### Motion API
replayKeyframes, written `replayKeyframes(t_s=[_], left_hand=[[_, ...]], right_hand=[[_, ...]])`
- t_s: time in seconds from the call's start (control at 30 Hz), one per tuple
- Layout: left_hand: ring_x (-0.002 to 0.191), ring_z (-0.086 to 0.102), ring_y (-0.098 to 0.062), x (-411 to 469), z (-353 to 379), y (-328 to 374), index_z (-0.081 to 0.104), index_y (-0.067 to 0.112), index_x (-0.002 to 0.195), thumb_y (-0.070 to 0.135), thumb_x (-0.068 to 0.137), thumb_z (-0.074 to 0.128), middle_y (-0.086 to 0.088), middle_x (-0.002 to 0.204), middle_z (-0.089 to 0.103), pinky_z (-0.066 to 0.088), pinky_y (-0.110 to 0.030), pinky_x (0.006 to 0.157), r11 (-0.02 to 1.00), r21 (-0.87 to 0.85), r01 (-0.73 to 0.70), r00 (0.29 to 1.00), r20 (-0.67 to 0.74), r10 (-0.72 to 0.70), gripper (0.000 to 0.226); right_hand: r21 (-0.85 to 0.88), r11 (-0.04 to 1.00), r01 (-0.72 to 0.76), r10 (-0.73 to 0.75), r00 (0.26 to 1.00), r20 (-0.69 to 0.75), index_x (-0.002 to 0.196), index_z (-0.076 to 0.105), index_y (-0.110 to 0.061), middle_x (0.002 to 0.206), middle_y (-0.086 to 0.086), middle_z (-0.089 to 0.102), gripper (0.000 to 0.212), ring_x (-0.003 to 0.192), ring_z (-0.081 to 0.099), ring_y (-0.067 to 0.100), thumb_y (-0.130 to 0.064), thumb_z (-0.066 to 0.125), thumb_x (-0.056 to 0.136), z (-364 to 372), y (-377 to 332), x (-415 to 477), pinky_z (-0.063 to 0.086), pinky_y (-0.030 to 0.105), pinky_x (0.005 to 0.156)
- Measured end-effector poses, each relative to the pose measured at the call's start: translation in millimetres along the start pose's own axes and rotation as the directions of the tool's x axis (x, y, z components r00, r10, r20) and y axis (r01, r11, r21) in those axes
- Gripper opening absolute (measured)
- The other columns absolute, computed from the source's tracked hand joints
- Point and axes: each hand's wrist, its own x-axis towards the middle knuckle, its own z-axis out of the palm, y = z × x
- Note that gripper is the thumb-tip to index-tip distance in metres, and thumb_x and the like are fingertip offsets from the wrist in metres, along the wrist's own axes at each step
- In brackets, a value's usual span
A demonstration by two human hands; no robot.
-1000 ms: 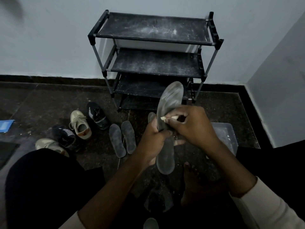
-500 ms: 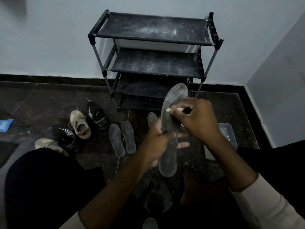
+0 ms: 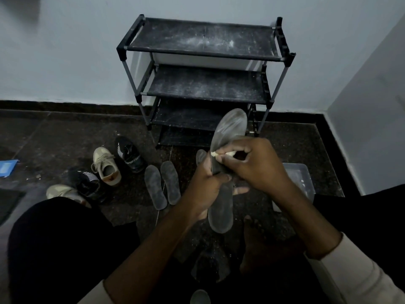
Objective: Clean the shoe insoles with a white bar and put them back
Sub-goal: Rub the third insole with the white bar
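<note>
My left hand (image 3: 207, 189) grips a long grey insole (image 3: 229, 130) around its middle and holds it upright above the floor. My right hand (image 3: 252, 165) pinches a small white bar (image 3: 221, 153), whose tip touches the insole's left edge just above my left thumb. White streaks mark the insole's upper part. Two more grey insoles (image 3: 163, 184) lie side by side on the floor to the left. Another insole tip (image 3: 200, 155) shows behind my left hand.
A dusty black shoe rack (image 3: 203, 84) stands against the wall ahead. Several shoes (image 3: 107, 167) sit on the dark floor at left. A clear plastic tub (image 3: 299, 178) lies right of my hands. A blue object (image 3: 7, 167) is at the far left. My knees frame the bottom.
My right hand moved the white bar up along the insole, then back down a little toward its left edge. My left hand kept its grip, and the insole shifted slightly.
</note>
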Motion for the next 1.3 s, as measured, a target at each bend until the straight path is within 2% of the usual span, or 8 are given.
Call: replayKeyframes(t_s=[0.07,0.2,0.43,0.6,0.77,0.93,1.1,1.3], left_hand=[[0.12,0.068,-0.028,1,-2,-1,0.04,0.017,0.151,-0.018,0.1,0.041,-0.011,0.143,0.059,0.061,-0.055,0.085,1.0,-0.011,-0.009,1.0,-0.02,0.008,0.062],[0.111,0.071,-0.037,-1,1,-3,0.043,0.021,0.149,-0.017,0.1,0.042,-0.015,0.137,0.064,0.062,-0.051,0.084,1.0,-0.001,-0.001,1.0,0.005,0.001,0.062],[0.123,0.067,-0.026,-1,1,1,0.041,0.019,0.15,-0.018,0.1,0.04,-0.007,0.142,0.06,0.061,-0.053,0.086,0.999,0.029,-0.029,1.0,0.0,0.029,0.062],[0.115,0.07,-0.034,-3,4,-3,0.038,0.029,0.152,-0.014,0.102,0.041,-0.008,0.145,0.059,0.06,-0.055,0.089,0.997,0.076,-0.008,1.0,0.023,0.006,0.067],[0.121,0.067,-0.024,-2,4,-3,0.032,0.03,0.156,-0.016,0.101,0.04,-0.002,0.146,0.056,0.061,-0.053,0.086,0.998,0.064,-0.024,1.0,0.003,0.024,0.072],[0.113,0.071,-0.033,-3,8,-4,0.035,0.045,0.149,-0.014,0.102,0.04,-0.006,0.146,0.057,0.062,-0.05,0.084,0.995,0.103,-0.005,0.999,0.053,0.0,0.076],[0.124,0.066,-0.025,0,0,-4,0.033,0.019,0.155,-0.015,0.101,0.041,-0.014,0.151,0.051,0.063,-0.044,0.082,0.99,0.136,-0.024,1.0,-0.01,0.025,0.065],[0.111,0.072,-0.036,-3,3,-6,0.026,0.044,0.156,-0.014,0.102,0.039,-0.007,0.155,0.049,0.061,-0.054,0.088,0.979,0.204,-0.001,0.996,0.089,-0.018,0.081]], right_hand=[[-0.008,1.0,-0.004,0.004,0.999,0.052,0.095,0.081,-0.02,0.088,-0.015,0.074,0.009,0.083,0.069,-0.004,-0.016,0.078,0.087,-2,1,-1,0.054,0.016,0.073],[-0.04,0.999,-0.037,0.033,0.996,-0.088,0.092,0.081,-0.021,0.087,-0.015,0.076,0.008,0.082,0.069,-0.003,-0.018,0.078,0.086,-8,5,4,0.058,0.025,0.075],[-0.03,0.999,-0.01,0.01,1.0,-0.006,0.097,0.081,-0.02,0.09,-0.014,0.074,0.011,0.083,0.068,-0.003,-0.018,0.078,0.087,3,-2,-2,0.056,0.021,0.076],[-0.03,0.998,-0.059,0.052,0.98,-0.193,0.095,0.081,-0.02,0.091,-0.012,0.076,0.008,0.084,0.069,-0.001,-0.02,0.079,0.087,-2,3,4,0.057,0.021,0.077],[-0.007,1.0,-0.014,0.013,0.998,-0.063,0.096,0.082,-0.02,0.091,-0.013,0.075,0.01,0.085,0.068,-0.004,-0.017,0.078,0.087,2,-3,-1,0.053,0.014,0.076],[-0.012,1.0,-0.02,0.017,0.977,-0.212,0.096,0.081,-0.018,0.094,-0.012,0.076,0.009,0.088,0.069,-0.002,-0.017,0.078,0.088,-4,0,4,0.054,0.018,0.08],[0.014,0.999,0.039,-0.039,0.999,-0.021,0.099,0.081,-0.019,0.091,-0.012,0.074,0.013,0.085,0.069,-0.002,-0.013,0.077,0.088,4,-7,-4,0.053,0.015,0.076],[-0.014,1.0,0.013,-0.015,0.983,-0.181,0.101,0.081,-0.018,0.097,-0.007,0.076,0.012,0.088,0.07,0.002,-0.019,0.077,0.089,-7,3,4,0.057,0.027,0.078]])
